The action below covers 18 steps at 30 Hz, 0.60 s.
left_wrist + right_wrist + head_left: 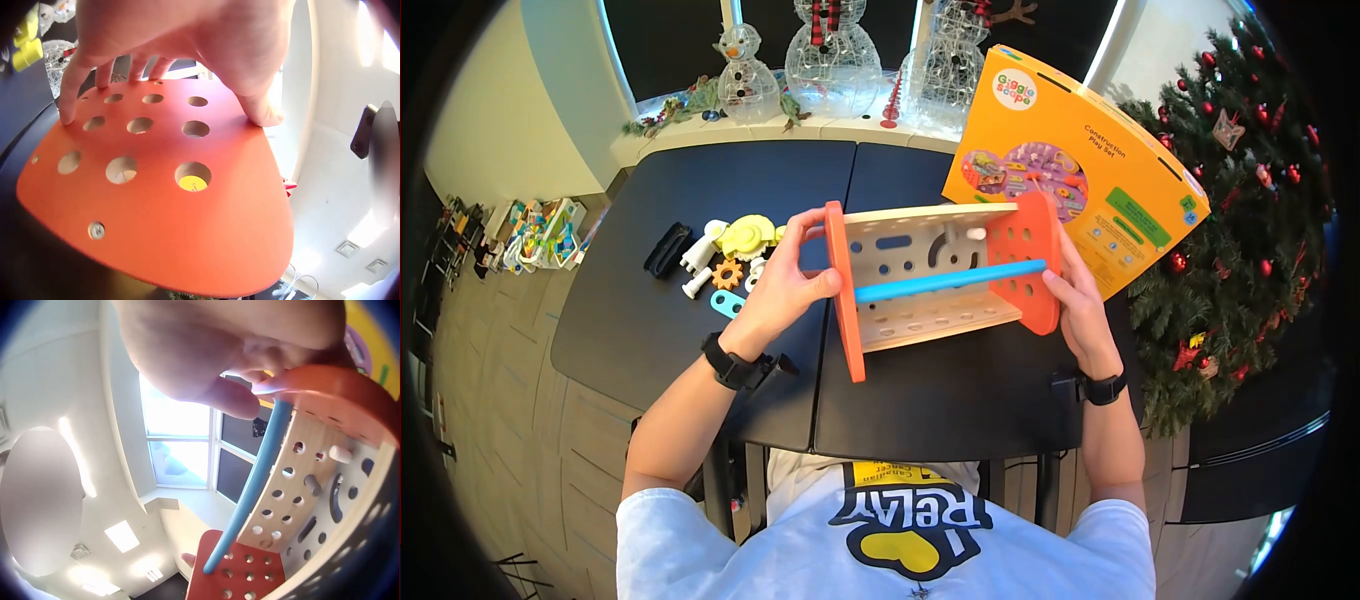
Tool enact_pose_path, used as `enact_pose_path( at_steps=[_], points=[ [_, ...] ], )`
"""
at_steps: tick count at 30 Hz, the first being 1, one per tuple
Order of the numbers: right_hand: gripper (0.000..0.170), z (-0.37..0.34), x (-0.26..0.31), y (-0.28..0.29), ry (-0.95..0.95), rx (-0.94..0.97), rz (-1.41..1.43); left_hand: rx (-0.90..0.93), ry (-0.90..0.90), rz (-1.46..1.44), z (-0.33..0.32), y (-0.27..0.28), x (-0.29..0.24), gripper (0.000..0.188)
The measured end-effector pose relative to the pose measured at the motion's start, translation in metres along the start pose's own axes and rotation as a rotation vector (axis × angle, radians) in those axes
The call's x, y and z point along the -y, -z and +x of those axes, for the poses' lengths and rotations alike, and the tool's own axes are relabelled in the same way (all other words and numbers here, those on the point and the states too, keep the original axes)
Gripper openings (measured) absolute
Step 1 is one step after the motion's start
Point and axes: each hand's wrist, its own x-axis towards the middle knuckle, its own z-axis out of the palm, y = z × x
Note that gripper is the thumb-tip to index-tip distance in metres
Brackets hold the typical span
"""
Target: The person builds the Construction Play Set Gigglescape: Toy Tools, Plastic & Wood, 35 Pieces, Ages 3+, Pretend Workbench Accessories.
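Both hands hold a toy toolbox (940, 318) over the table, tilted so that its inside shows in the head view. It has orange end panels, pale perforated boards and a blue rod handle (960, 281) across. My left hand (785, 275) grips the left end panel (156, 212), with its fingers over the far edge and its thumb on the near edge. At the other end, my right hand (1082, 310) holds the right panel (1040, 215), thumb on its near edge beside the rod's end. A small pale peg (340, 454) sticks out inside the box.
On the black table (940, 410), left of the box, lie a yellow toy piece (748, 236), an orange gear (726, 274), a blue two-holed strip (727, 303), white pieces and a black item (668, 250). An orange carton (1080, 150) stands behind; a decorated tree (1210, 290) is at right.
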Motion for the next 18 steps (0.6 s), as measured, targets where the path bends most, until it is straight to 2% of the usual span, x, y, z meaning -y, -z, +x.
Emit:
enact_pose_path(
  at_steps=[3, 6, 13, 15, 18],
  points=[
    [0.076, 0.007, -0.005, 0.001, -0.005, 0.055, -0.127, -0.014, 0.038, -0.04, 0.0, 0.007, 0.019, 0.114],
    [0.076, 0.013, -0.016, 0.006, 0.021, 0.072, -0.14, -0.024, 0.034, 0.015, -0.003, 0.01, 0.016, 0.109],
    [0.066, 0.041, -0.015, 0.01, 0.029, 0.049, -0.35, -0.062, 0.156, 0.072, -0.009, 0.001, 0.003, 0.087],
    [0.063, 0.053, -0.011, 0.016, 0.023, 0.08, -0.48, -0.044, 0.227, 0.132, -0.014, -0.001, -0.005, 0.084],
    [0.059, 0.075, -0.011, 0.026, 0.021, 0.135, -0.652, 0.012, 0.238, 0.24, -0.025, -0.006, -0.005, 0.087]
  ],
)
